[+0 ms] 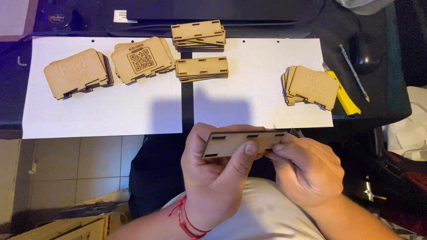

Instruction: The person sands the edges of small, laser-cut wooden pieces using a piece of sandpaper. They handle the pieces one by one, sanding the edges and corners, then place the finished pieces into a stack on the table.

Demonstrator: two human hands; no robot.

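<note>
My left hand (213, 173) grips a narrow slotted wooden strip (231, 143) by its lower edge, thumb pressed on its face. My right hand (307, 171) pinches the strip's right end between fingertips; something small and dark shows just behind that end. Both hands hover over my lap, just in front of the desk's near edge. A red string bracelet (187, 220) circles my left wrist.
On two white sheets (102, 111) lie piles of laser-cut wooden panels: left (78, 73), one with a square code pattern (142, 60), two piles of slotted strips (198, 35) (201, 68), and a right pile (311, 86). Yellow utility knife (344, 98), pencil (353, 71), dark mouse (364, 51).
</note>
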